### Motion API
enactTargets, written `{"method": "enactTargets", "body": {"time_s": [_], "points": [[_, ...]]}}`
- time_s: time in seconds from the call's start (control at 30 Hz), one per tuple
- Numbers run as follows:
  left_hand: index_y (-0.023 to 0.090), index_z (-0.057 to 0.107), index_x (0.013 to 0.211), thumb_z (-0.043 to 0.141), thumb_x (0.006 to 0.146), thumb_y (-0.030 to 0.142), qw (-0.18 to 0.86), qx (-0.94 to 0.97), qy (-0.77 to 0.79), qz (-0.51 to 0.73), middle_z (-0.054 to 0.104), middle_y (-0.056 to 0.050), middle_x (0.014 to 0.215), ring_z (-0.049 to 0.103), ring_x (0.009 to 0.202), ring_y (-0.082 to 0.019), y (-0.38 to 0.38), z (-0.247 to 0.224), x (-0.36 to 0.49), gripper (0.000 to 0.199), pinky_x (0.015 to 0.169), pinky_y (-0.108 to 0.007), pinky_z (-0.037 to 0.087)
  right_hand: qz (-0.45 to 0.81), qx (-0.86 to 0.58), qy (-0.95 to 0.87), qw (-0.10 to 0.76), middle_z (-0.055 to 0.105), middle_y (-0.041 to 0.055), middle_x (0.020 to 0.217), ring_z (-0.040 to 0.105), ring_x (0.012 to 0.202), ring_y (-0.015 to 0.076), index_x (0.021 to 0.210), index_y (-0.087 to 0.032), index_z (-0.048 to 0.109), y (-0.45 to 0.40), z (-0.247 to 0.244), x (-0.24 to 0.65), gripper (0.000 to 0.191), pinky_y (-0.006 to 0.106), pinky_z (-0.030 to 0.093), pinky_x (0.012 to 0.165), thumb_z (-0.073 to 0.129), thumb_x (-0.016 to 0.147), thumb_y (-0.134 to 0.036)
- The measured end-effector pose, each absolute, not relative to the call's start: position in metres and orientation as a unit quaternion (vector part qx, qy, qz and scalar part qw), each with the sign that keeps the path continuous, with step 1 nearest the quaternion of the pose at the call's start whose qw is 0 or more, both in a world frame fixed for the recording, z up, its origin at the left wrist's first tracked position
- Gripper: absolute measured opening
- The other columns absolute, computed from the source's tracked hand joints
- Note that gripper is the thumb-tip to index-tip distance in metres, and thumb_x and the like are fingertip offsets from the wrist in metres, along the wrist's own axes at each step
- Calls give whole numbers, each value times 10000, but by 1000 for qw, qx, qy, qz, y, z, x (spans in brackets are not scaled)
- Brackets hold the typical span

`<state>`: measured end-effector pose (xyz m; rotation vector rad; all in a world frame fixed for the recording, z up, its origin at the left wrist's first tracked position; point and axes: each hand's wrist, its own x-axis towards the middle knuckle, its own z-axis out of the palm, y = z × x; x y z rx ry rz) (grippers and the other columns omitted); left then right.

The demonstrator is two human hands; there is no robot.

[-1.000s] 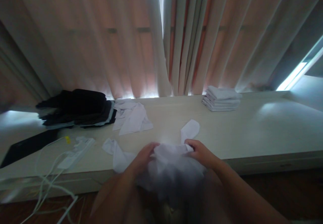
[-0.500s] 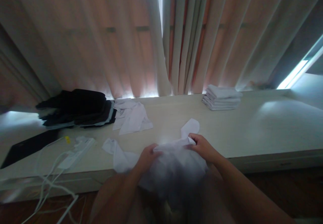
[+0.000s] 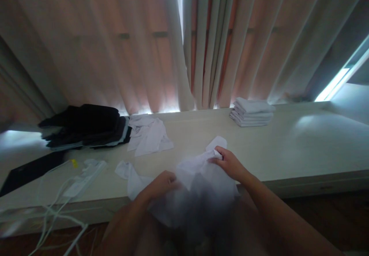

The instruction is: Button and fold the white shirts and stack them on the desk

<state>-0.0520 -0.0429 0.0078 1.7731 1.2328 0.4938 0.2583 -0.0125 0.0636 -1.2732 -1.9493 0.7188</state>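
Observation:
A white shirt [image 3: 198,167] lies bunched over the bench's front edge and my lap, its lower part blurred. One sleeve-like end [image 3: 135,183] spreads to the left on the bench, and another [image 3: 219,141] sticks out beyond my right hand. Thumb and fingers of my right hand [image 3: 227,163] pinch the shirt's upper edge. My left hand [image 3: 163,185] is curled over the cloth at its left side; its fingertips are smeared, so whether they grip the fabric is unclear. Between the hands a loose fold of the shirt droops.
Folded white clothes [image 3: 252,112] are stacked at the back right. Dark folded clothes [image 3: 86,127] are piled at the back left, beside a crumpled white garment [image 3: 151,135]. A black flat object [image 3: 31,171] and a white power strip [image 3: 85,177] with trailing cables lie front left. Curtains [image 3: 144,56] hang behind.
My left hand has moved left and slightly down, away from the shirt's upper edge, which now droops there. My right hand still pinches the shirt, slightly higher up in the view.

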Motion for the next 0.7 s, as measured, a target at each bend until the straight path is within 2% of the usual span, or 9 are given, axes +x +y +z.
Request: {"method": "enactTargets", "body": {"time_s": [0.07,0.17,0.27,0.33,0.4,0.47,0.53,0.63,0.7], "points": [[169,691,837,514,866,525,428,726,493,216,701,-27,806,606,769,-195,-44,13,-56,399,683,-274,468,275,-488,-757,336,567,-32,731,524,715,152,735,-197,531,-7,70,264,273,257,367,661,680,827,-405],[187,671,858,415,925,525,368,737,503,262,700,-30,866,597,823,-198,-38,23,-59,429,752,-289,475,315,-470,-772,291,656,-5,821,578,774,173,822,-185,632,0,78,271,242,264,408,708,716,792,-410],[206,643,832,400,938,522,299,751,526,265,680,-19,838,588,836,-201,-28,35,-65,412,783,-293,464,421,-409,-792,166,719,19,909,622,806,193,918,-174,697,5,80,278,308,270,447,738,765,726,-405],[209,623,823,393,947,510,271,757,533,262,667,-13,830,584,839,-199,-22,43,-71,398,790,-293,452,465,-381,-796,73,726,24,876,624,756,191,905,-159,712,6,78,286,355,265,457,691,801,658,-399],[206,606,809,392,954,488,259,762,534,260,653,-6,824,581,834,-193,-16,52,-78,382,792,-292,440,478,-370,-796,22,709,14,802,600,698,174,846,-152,717,6,74,295,354,251,449,634,828,598,-380],[199,584,764,429,940,459,259,768,531,247,628,6,786,570,794,-181,-12,59,-85,350,762,-285,427,503,-354,-788,16,677,0,747,574,673,158,790,-151,709,6,68,306,329,241,440,609,837,580,-370],[193,569,712,526,883,427,263,780,526,213,598,18,737,548,738,-168,-8,64,-93,293,699,-272,403,556,-352,-752,44,662,3,743,571,682,155,791,-141,703,6,60,316,331,242,447,619,814,628,-406],[193,614,717,697,736,405,285,804,509,116,603,26,735,540,735,-167,-6,65,-104,228,659,-259,374,629,-378,-669,116,690,36,875,609,768,174,966,-131,702,7,49,330,419,263,480,688,751,724,-470],[200,644,735,743,681,434,302,811,499,51,614,27,743,547,750,-174,-8,63,-111,261,668,-258,383,644,-402,-635,145,696,53,991,629,843,187,1074,-151,679,8,46,338,461,276,496,740,729,758,-483]]}}
